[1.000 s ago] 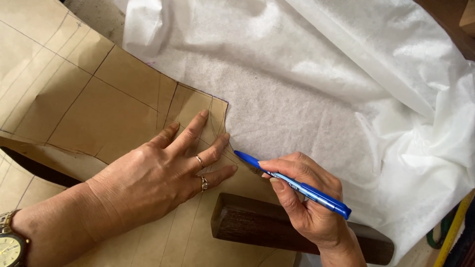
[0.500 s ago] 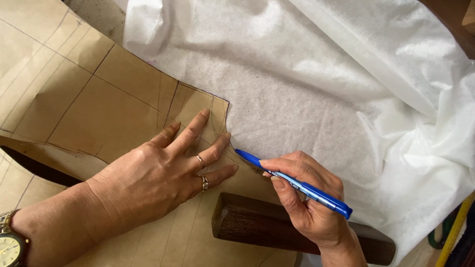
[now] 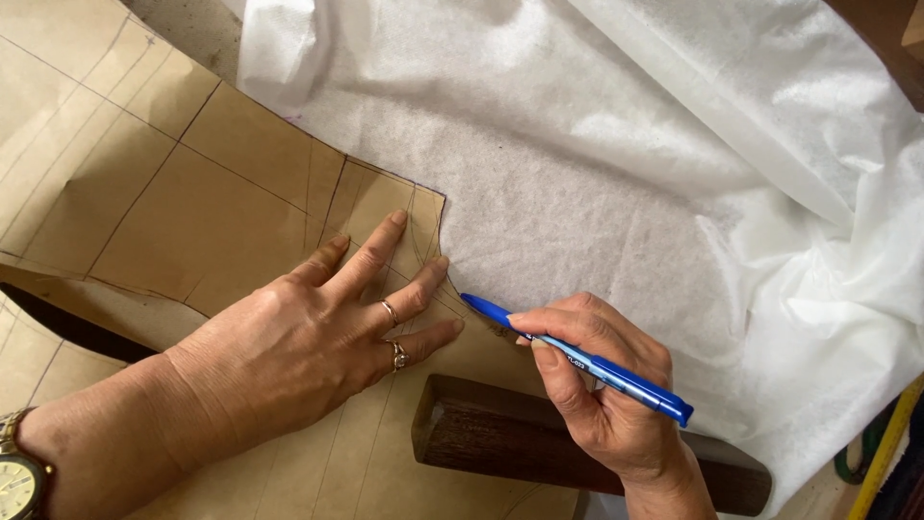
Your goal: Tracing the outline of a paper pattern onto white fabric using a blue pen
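Observation:
My left hand (image 3: pixel 308 342) lies flat, fingers spread, pressing a brown paper pattern piece (image 3: pixel 212 202) onto white non-woven fabric (image 3: pixel 597 164). It wears two rings, and a watch (image 3: pixel 21 477) sits on the wrist. My right hand (image 3: pixel 597 395) grips a blue pen (image 3: pixel 577 358) like a pencil. The pen tip touches the fabric at the pattern's curved edge, just right of my left fingertips. A thin drawn line follows the pattern's upper edge on the fabric.
A dark wooden block (image 3: pixel 539 448) rests on the pattern below both hands. The fabric bunches in folds at the right (image 3: pixel 847 289). A yellow strip (image 3: pixel 890 443) shows at the lower right corner. More lined brown paper (image 3: pixel 58 106) spreads to the left.
The pen tip has crept slightly down along the pattern's curved edge. My left hand stays put.

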